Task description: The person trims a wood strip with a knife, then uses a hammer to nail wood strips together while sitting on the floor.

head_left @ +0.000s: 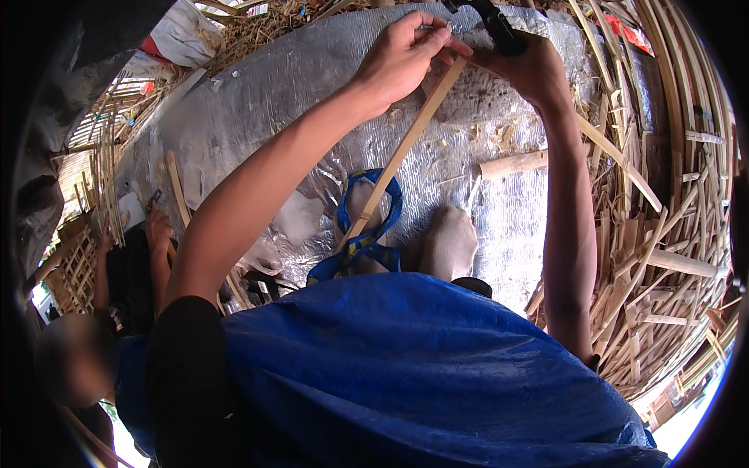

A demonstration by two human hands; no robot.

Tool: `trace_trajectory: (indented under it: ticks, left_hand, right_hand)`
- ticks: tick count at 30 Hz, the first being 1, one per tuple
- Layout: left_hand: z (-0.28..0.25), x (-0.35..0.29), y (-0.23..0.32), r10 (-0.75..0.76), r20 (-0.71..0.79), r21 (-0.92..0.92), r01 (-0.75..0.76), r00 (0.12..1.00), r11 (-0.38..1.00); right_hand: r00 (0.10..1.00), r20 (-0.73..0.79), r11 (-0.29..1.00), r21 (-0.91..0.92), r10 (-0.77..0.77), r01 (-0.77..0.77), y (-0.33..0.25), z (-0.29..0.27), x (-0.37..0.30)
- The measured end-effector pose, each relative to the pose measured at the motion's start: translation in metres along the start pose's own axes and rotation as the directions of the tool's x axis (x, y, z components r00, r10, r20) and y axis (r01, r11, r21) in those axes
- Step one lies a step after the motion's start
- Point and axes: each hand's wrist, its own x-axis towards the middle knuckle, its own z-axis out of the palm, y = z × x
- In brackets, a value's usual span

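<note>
A long, flat bamboo strip slants from between my hands down toward my lap. My left hand is closed, its thumb and fingers pinched at the strip's upper end. Beside it, my right hand is wrapped round a black-handled tool, whose working end I cannot make out. The strip's lower end passes over a blue and yellow strap looped near my legs. A blue plastic sheet covers my lap.
Silvery foil sheeting lies ahead, with a cut bamboo piece and shavings on it. Split bamboo is heaped on the right. At the left, a co-worker's hand is close to an upright bamboo piece.
</note>
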Motion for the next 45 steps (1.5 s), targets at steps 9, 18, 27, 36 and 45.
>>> trace_trajectory:
  ticks: [9,18,27,36,45]
  left_hand:
    - [0.015,-0.027,-0.021,0.327,-0.269,0.611,-0.102,0.906,0.785]
    - [0.026,-0.051,-0.016,0.175,0.026,0.853,-0.113,0.984,0.509]
    - [0.032,-0.048,-0.007,0.033,0.002,0.807,-0.021,0.999,0.59]
    - [0.031,-0.047,-0.012,0.069,-0.021,0.803,-0.024,0.997,0.595]
    - [0.027,-0.044,-0.019,0.166,-0.052,0.824,-0.052,0.985,0.565]
  right_hand:
    - [1.0,0.02,1.0,0.023,-0.007,0.007,-0.004,-0.003,-0.003]
    - [0.997,0.07,0.964,0.265,-0.04,0.02,-0.007,-0.025,-0.013]
    - [1.0,-0.019,0.969,-0.246,0.011,-0.015,0.019,-0.071,-0.045]
    - [0.982,-0.012,0.968,-0.166,0.188,-0.187,0.032,-0.06,-0.041]
    - [0.992,0.028,0.991,-0.054,0.122,-0.12,0.009,-0.039,-0.04]
